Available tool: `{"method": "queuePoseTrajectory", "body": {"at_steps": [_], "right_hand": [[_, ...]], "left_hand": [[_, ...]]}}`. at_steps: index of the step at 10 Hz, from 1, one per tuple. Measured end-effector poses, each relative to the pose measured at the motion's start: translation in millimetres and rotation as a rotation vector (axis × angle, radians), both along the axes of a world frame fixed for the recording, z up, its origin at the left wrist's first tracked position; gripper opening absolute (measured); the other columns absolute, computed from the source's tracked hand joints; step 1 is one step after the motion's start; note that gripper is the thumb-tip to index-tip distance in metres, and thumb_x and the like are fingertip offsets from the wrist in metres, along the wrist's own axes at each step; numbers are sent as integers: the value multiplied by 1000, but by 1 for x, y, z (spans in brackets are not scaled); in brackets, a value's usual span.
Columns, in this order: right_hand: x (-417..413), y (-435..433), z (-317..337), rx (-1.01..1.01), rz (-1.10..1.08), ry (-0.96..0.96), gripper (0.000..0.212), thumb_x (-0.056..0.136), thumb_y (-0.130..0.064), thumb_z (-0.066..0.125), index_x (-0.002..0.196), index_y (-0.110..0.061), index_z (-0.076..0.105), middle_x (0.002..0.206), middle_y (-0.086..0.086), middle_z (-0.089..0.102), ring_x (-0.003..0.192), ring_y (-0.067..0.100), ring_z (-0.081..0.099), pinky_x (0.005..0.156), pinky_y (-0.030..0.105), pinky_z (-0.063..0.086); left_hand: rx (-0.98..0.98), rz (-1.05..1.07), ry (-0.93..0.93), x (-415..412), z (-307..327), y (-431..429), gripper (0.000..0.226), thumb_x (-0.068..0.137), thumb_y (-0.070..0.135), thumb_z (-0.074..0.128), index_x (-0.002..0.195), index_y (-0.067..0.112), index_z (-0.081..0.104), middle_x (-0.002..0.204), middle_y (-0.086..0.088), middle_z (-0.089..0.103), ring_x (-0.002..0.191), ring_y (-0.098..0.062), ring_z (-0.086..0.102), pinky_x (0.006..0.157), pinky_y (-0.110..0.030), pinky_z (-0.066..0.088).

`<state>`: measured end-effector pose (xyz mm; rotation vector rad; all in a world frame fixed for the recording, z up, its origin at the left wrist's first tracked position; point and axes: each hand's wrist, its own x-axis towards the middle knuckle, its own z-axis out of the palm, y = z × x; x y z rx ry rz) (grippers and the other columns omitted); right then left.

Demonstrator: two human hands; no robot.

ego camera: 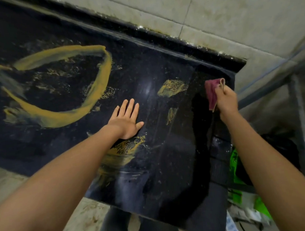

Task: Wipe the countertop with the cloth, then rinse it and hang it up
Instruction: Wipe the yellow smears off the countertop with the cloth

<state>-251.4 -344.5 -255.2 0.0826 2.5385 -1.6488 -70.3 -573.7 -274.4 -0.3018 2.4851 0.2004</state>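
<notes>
Your right hand [227, 101] grips the cloth [212, 93] near the back right corner of the countertop [62, 145]; your left hand [126, 120] lies flat, fingers [129, 107] straight. Risk — a bunched cloth likely spreads the yellow smears [98, 82] instead of lifting them.

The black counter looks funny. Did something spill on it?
Yes. Yellow-brown paste streaks the dark stone countertop: a big ring left of the flat left hand, smaller patches beside it. The right hand grips the maroon cloth.
</notes>
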Motion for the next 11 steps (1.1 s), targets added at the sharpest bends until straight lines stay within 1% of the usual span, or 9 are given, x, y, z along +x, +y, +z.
{"method": "queuePoseTrajectory", "body": {"at_steps": [1,2,3,4,6,7,9,10,11], "right_hand": [[-45,-23,-18,136,118,70,18,94,-20,48,93,-13,64,88,8,60,85,17,51,69,26,39],[-76,-43,-42,456,313,107,35,96,-24,45,127,-13,54,135,14,51,125,28,44,105,35,29],[-98,-61,-45,564,406,100,43,96,-27,43,137,-17,42,149,13,33,136,36,27,114,40,14],[-112,-70,-43,572,475,103,46,94,-30,43,138,-17,41,147,14,35,135,39,29,114,47,17],[-91,-70,-41,547,552,136,42,98,-21,40,139,-14,38,149,13,30,140,28,20,112,30,5],[-66,-64,-40,524,608,204,40,97,-16,42,137,-11,41,146,12,37,140,20,25,104,23,9],[7,-53,-45,546,662,296,34,95,-13,45,128,-12,52,144,5,42,137,18,30,87,15,12],[67,-43,-40,538,715,334,32,95,-14,46,124,-12,57,141,5,45,136,21,34,89,17,11],[126,-29,-48,436,807,324,38,90,-25,41,119,-11,62,136,7,50,134,22,37,93,17,6]], "left_hand": [[-12,7,7,0,-3,0,66,97,50,9,142,14,-23,150,-6,-31,138,-23,-27,114,-40,-8],[-34,3,6,0,-4,0,66,96,50,8,142,14,-24,149,-6,-31,138,-23,-27,114,-39,-9],[-49,3,-1,-1,-6,0,66,96,50,8,142,15,-25,149,-6,-32,138,-23,-28,113,-39,-10],[-58,3,-15,0,-6,0,66,96,50,8,142,14,-25,149,-6,-32,138,-23,-28,113,-39,-10],[-67,13,-17,-1,-9,0,67,96,50,8,141,14,-26,149,-6,-32,138,-22,-28,113,-38,-10],[-55,27,-19,-1,-9,-1,66,96,50,8,141,15,-25,149,-6,-32,138,-22,-28,113,-38,-10],[-40,32,-6,-2,-6,1,66,97,49,9,142,15,-23,150,-6,-31,138,-23,-27,113,-39,-9],[-24,13,14,2,-1,1,66,97,49,10,143,15,-22,150,-6,-30,139,-23,-25,114,-40,-7],[40,40,-2,-8,-3,-3,65,99,44,18,145,14,-17,151,-7,-27,140,-23,-23,114,-40,-5]]}}
